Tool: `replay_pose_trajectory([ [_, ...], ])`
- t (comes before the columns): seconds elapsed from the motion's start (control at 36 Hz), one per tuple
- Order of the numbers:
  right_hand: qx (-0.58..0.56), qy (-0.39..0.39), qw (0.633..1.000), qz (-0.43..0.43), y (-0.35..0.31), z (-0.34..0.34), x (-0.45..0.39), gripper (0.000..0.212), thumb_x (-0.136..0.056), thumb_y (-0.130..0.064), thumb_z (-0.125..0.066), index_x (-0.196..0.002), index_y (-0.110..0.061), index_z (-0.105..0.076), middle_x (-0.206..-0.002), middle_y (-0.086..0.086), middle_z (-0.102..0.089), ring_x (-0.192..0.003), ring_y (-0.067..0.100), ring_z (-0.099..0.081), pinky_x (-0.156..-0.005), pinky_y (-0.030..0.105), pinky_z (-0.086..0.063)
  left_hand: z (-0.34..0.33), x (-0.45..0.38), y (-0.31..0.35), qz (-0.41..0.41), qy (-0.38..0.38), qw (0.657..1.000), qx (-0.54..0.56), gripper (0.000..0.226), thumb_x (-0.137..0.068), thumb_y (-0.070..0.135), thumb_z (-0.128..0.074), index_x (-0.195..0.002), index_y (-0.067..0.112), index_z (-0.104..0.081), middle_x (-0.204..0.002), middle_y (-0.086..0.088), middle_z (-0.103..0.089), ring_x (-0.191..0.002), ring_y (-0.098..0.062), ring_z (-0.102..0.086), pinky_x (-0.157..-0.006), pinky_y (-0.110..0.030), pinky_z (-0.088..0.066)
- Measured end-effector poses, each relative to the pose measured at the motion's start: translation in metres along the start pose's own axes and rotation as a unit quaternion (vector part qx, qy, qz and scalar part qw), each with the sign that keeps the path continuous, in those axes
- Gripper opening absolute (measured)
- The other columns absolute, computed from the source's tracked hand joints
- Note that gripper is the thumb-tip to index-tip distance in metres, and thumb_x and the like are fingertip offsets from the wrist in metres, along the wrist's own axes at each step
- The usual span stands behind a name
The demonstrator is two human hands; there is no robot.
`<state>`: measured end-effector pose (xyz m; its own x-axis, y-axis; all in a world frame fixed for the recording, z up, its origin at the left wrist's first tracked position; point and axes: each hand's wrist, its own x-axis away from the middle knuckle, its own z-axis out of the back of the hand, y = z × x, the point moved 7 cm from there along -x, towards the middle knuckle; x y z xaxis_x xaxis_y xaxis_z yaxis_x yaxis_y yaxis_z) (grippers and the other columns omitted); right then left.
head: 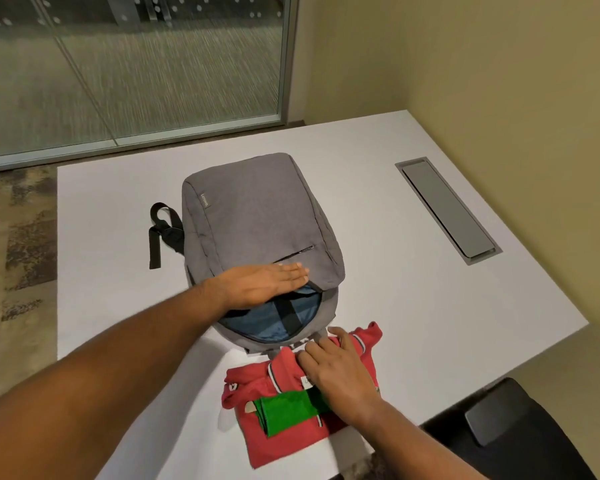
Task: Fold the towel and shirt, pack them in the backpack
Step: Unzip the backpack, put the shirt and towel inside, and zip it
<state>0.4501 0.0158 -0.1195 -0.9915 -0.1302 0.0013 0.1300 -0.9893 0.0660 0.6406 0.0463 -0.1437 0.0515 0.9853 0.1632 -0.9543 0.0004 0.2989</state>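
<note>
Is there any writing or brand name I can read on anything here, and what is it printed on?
"Lenovo": on a small tag, running sideways, near the far left corner of the grey backpack.
White marks on the left sleeve edge of the red shirt: too cropped to read.
A small white label on the shirt beside the right hand: too blurred to read.
Nothing else carries readable text.

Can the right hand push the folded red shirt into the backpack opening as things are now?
Probably yes. The left hand rests flat on the grey backpack, its opening gaping toward the red shirt. The right hand lies on the shirt beside it, and nothing lies between.
</note>
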Motion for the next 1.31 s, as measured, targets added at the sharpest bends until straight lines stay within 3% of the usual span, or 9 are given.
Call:
replay_pose_trajectory([
  [0.11, 0.006, 0.018, 1.000, 0.007, 0.009, 0.015, -0.012, 0.026, -0.073, 0.000, -0.059, -0.087, -0.021, -0.055, -0.079, -0.005, -0.050, -0.078, 0.020, -0.051, -0.104, 0.046, -0.036, 0.041, 0.000, -0.003, 0.030, 0.023, 0.999, 0.040, 0.081, -0.093, -0.019, -0.035, -0.163, 0.015, -0.014, -0.166, 0.004, -0.001, -0.149, -0.001, 0.004, -0.116, -0.007, 0.013],
  [0.22, 0.006, -0.009, 1.000, 0.022, 0.018, 0.022, -0.029, 0.032, -0.063, 0.002, -0.060, -0.083, -0.022, -0.052, -0.077, -0.006, -0.046, -0.073, 0.019, -0.050, -0.099, 0.046, -0.036, 0.085, 0.001, -0.009, 0.069, 0.047, 0.995, 0.057, 0.090, -0.087, -0.025, -0.033, -0.163, 0.020, -0.014, -0.168, 0.006, -0.002, -0.150, 0.000, 0.002, -0.127, -0.026, -0.005],
  [0.36, -0.018, -0.019, 0.999, 0.035, 0.031, 0.043, -0.055, 0.037, -0.055, 0.000, -0.060, -0.082, -0.023, -0.053, -0.076, -0.007, -0.049, -0.073, 0.020, -0.052, -0.088, 0.043, -0.042, 0.122, 0.001, -0.028, 0.093, 0.068, 0.993, 0.040, 0.091, -0.087, -0.023, -0.036, -0.163, 0.024, -0.016, -0.170, 0.004, -0.011, -0.157, -0.009, -0.009, -0.127, -0.042, -0.020],
  [0.61, -0.043, -0.047, 0.996, 0.065, 0.054, 0.076, -0.092, 0.041, -0.058, -0.001, -0.072, -0.090, -0.025, -0.064, -0.081, -0.008, -0.059, -0.079, 0.021, -0.062, -0.078, 0.041, -0.045, 0.180, 0.005, -0.045, 0.143, 0.121, 0.982, 0.031, 0.090, -0.087, -0.024, -0.036, -0.161, 0.026, -0.025, -0.168, 0.008, -0.020, -0.154, -0.009, -0.020, -0.126, -0.032, -0.019],
  [0.78, -0.037, 0.024, 0.996, 0.074, 0.065, 0.100, -0.128, 0.040, -0.056, 0.001, -0.073, -0.088, -0.022, -0.064, -0.077, -0.005, -0.057, -0.074, 0.024, -0.059, -0.074, 0.040, -0.043, 0.192, 0.002, -0.049, 0.154, 0.118, 0.980, 0.033, 0.088, -0.088, -0.021, -0.038, -0.160, 0.028, -0.030, -0.166, 0.008, -0.027, -0.152, -0.012, -0.027, -0.125, -0.033, -0.024],
  [0.97, -0.024, 0.078, 0.997, -0.002, 0.066, 0.059, -0.158, 0.026, -0.073, -0.013, -0.038, -0.087, -0.022, -0.058, -0.079, -0.004, -0.054, -0.076, 0.023, -0.055, -0.087, 0.041, -0.041, 0.199, -0.001, -0.058, 0.162, 0.130, 0.978, 0.034, 0.086, -0.089, -0.020, -0.040, -0.159, 0.029, -0.032, -0.164, 0.010, -0.032, -0.150, -0.012, -0.032, -0.123, -0.025, -0.022],
  [1.08, -0.026, 0.030, 0.998, -0.040, 0.063, 0.018, -0.160, 0.022, -0.074, -0.014, -0.045, -0.088, -0.023, -0.059, -0.079, -0.004, -0.056, -0.076, 0.024, -0.058, -0.092, 0.043, -0.048, 0.208, 0.003, -0.063, 0.171, 0.144, 0.974, 0.047, 0.080, -0.093, -0.018, -0.040, -0.159, 0.027, -0.035, -0.163, 0.012, -0.034, -0.149, -0.009, -0.032, -0.110, -0.005, -0.009],
  [1.19, -0.048, 0.060, 0.993, -0.090, 0.063, 0.017, -0.167, 0.023, -0.076, -0.008, -0.045, -0.090, -0.021, -0.058, -0.081, -0.003, -0.054, -0.080, 0.024, -0.054, -0.102, 0.044, -0.043, 0.220, 0.008, -0.067, 0.177, 0.163, 0.969, 0.064, 0.075, -0.097, -0.015, -0.042, -0.158, 0.027, -0.037, -0.162, 0.011, -0.036, -0.148, -0.010, -0.033, -0.100, 0.007, -0.002],
  [1.31, -0.058, 0.075, 0.985, -0.142, 0.073, 0.018, -0.179, 0.035, -0.065, -0.001, -0.067, -0.093, -0.021, -0.058, -0.084, -0.001, -0.055, -0.085, 0.026, -0.053, -0.104, 0.045, -0.042, 0.230, 0.011, -0.073, 0.187, 0.166, 0.966, 0.070, 0.073, -0.098, -0.013, -0.041, -0.156, 0.031, -0.040, -0.160, 0.011, -0.040, -0.143, -0.012, -0.038, -0.104, -0.006, -0.015],
])
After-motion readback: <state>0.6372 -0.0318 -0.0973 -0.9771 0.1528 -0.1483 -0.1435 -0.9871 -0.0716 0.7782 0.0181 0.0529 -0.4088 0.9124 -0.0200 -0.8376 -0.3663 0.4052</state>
